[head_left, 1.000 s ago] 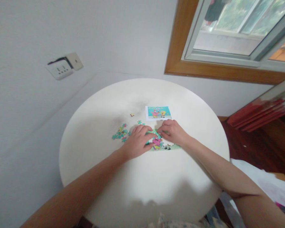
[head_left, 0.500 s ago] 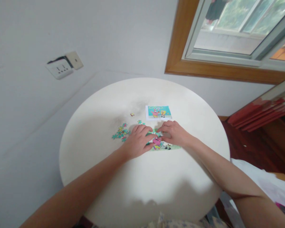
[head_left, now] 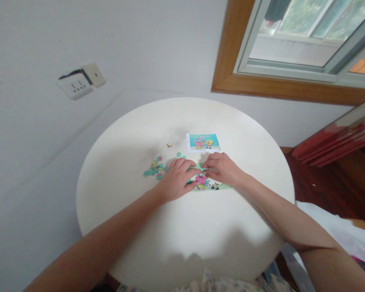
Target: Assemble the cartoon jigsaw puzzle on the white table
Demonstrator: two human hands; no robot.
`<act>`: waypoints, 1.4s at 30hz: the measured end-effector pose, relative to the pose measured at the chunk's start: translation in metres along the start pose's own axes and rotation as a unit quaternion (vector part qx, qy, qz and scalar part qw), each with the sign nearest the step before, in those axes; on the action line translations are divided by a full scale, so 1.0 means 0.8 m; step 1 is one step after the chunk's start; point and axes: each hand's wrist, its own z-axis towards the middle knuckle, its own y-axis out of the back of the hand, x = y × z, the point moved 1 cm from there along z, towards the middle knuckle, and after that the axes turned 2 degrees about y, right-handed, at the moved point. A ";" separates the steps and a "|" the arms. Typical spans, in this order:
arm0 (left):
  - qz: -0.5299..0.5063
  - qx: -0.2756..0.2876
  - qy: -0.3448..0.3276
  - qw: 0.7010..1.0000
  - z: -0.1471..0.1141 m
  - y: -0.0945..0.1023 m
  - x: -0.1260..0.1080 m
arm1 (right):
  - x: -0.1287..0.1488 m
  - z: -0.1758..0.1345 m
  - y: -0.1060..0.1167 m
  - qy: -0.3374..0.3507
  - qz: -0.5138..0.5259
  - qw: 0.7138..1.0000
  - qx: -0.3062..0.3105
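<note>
A partly joined jigsaw puzzle (head_left: 200,181), showing a pink cartoon starfish, lies on the round white table (head_left: 188,227). My left hand (head_left: 178,178) rests over its left side, thumb and fingers apart and touching the pieces. From the right, my right hand (head_left: 219,168) reaches in with thumb and fingertips pinched at a small puzzle piece (head_left: 205,169) near the puzzle's upper edge; the fingers partly cover it. Left of my left hand lies a pile of loose puzzle pieces (head_left: 154,169), mostly teal with some yellow and pink.
Behind the puzzle lies a reference picture card (head_left: 203,142) with two cartoon figures. One loose piece (head_left: 169,144) sits apart, left of the card, and a teal piece (head_left: 179,154) lies nearer. A wall with a socket (head_left: 76,86) and a wood-framed window (head_left: 231,83) border the table.
My right fingertips have shifted very slightly at the puzzle's upper edge. My left hand stays in place over the pieces. The view has tilted a little.
</note>
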 end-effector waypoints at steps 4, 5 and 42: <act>-0.002 -0.003 -0.003 1.000 -0.001 0.001 0.000 | 0.000 0.000 -0.001 -0.002 -0.005 1.000 -0.001; -0.002 -0.004 -0.003 1.000 -0.001 0.001 0.000 | 0.000 0.000 -0.001 -0.002 -0.005 1.000 -0.003; -0.023 -0.005 0.009 1.000 -0.001 0.001 -0.001 | 0.003 -0.002 0.006 0.046 0.002 0.998 -0.048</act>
